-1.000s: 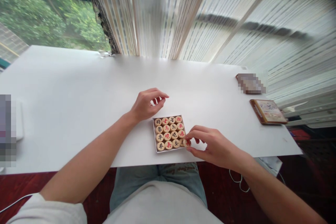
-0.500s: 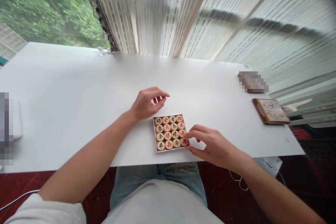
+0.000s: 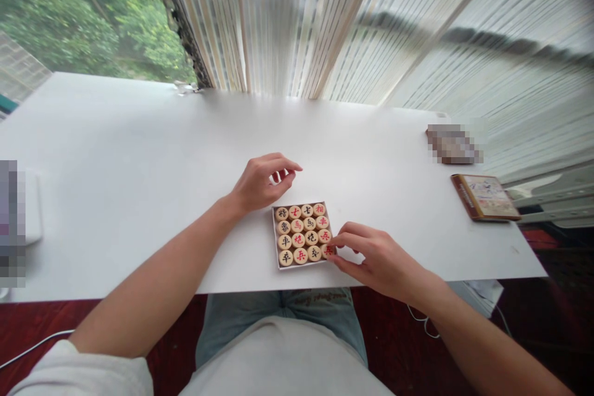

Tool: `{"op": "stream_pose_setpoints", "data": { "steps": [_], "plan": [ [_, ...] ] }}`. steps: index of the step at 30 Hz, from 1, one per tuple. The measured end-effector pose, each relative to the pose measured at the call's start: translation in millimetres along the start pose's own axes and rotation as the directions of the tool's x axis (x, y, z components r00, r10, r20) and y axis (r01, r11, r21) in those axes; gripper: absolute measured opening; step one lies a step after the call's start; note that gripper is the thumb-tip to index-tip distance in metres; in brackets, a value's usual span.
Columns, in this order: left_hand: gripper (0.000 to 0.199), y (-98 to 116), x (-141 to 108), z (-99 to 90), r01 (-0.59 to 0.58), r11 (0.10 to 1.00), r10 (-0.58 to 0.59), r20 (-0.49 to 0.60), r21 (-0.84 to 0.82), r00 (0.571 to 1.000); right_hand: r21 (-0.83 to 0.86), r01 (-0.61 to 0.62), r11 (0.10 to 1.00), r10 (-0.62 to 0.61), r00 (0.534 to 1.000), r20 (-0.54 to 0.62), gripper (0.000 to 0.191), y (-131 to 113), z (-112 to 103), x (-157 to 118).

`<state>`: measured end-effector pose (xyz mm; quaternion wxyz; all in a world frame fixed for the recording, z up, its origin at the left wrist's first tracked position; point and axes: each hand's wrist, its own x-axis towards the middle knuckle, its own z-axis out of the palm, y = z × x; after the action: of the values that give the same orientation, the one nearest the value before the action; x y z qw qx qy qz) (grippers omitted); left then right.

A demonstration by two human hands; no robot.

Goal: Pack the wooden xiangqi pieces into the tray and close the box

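Note:
A shallow white box (image 3: 275,241) on the table holds round wooden Chinese chess pieces (image 3: 298,239) in neat rows, marked with red or black characters. My right hand (image 3: 364,253) is at the box's lower right corner, thumb and fingertips closed about the red-marked corner chess piece (image 3: 327,251) and partly hiding its right side. Beyond the box's upper left edge, my left hand (image 3: 269,180) is held over the table with nothing in it. Its fingers are loosely bent, with a gap between thumb and forefinger.
The white table (image 3: 139,179) reaches to a striped curtain (image 3: 278,25) and a window. At the right lie a brown-edged flat box (image 3: 485,198) and a blurred item (image 3: 453,144). A blurred object (image 3: 12,216) stands at the left edge.
My right thumb and fingertips have drawn closer together at the corner chess piece. My left hand keeps its pose. The whole view has shifted slightly.

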<state>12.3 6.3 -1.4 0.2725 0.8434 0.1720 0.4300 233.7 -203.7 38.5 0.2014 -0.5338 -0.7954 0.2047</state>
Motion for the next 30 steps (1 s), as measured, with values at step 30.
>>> {"op": "stream_pose_setpoints", "data": {
  "steps": [30],
  "plan": [
    [0.04, 49, 19, -46.8, 0.35, 0.93, -0.341, 0.093, -0.11, 0.935, 0.075, -0.061, 0.995, 0.071, 0.987, -0.141, 0.064, 21, -13, -6]
  ]
}}
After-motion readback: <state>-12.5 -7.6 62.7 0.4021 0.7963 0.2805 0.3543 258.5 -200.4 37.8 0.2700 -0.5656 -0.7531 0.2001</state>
